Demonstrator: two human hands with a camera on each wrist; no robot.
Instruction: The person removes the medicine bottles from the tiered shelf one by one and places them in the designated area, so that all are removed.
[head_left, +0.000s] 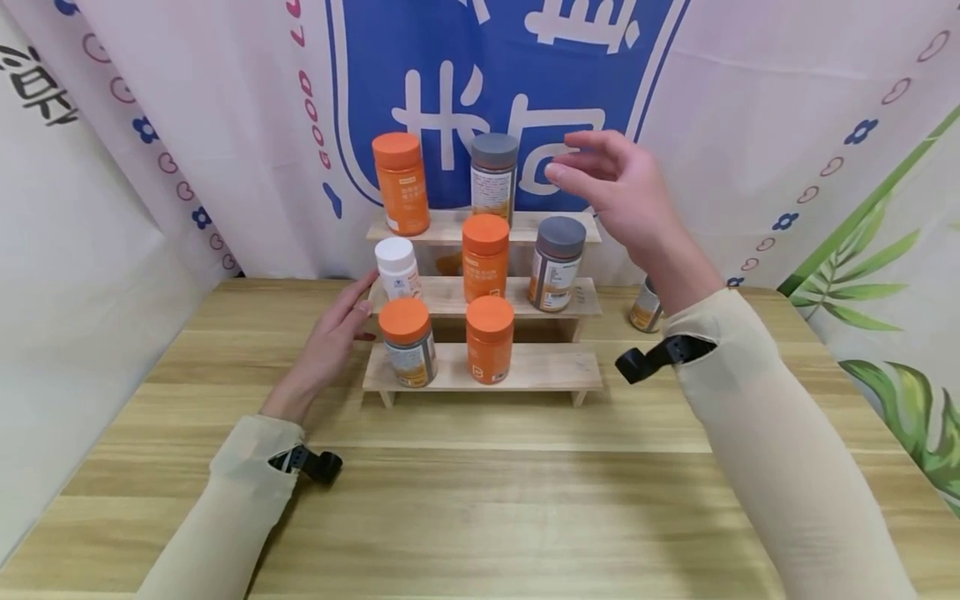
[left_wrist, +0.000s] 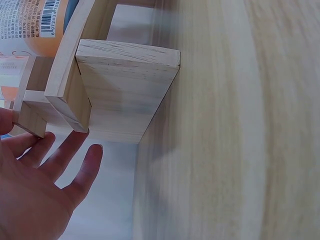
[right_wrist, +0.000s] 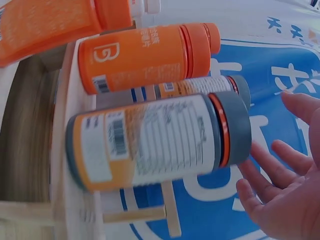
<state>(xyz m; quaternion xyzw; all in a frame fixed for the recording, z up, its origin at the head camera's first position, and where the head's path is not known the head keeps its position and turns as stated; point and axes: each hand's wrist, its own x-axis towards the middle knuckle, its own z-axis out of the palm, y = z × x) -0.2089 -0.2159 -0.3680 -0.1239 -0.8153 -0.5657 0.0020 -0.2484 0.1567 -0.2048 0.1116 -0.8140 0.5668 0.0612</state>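
Observation:
A three-step wooden stand (head_left: 551, 371) holds several bottles. My left hand (head_left: 333, 333) touches the left end of the stand's middle step with its fingers extended, beside a white bottle (head_left: 397, 267); the left wrist view shows its fingertips (left_wrist: 80, 134) at the shelf ends. My right hand (head_left: 622, 187) hangs in the air right of the top step, fingers apart and holding nothing. Nearest to it are the grey-lidded bottle (head_left: 492, 179) on the top step and another grey-lidded bottle (head_left: 557, 265) on the middle step, large in the right wrist view.
Orange bottles (head_left: 402, 187) stand on all three steps, and an orange-lidded bottle (head_left: 408, 343) is at the lower left. One more bottle (head_left: 647, 308) stands on the wooden table (head_left: 480, 500), right of the stand, partly behind my right wrist. A printed curtain (head_left: 735, 108) hangs behind.

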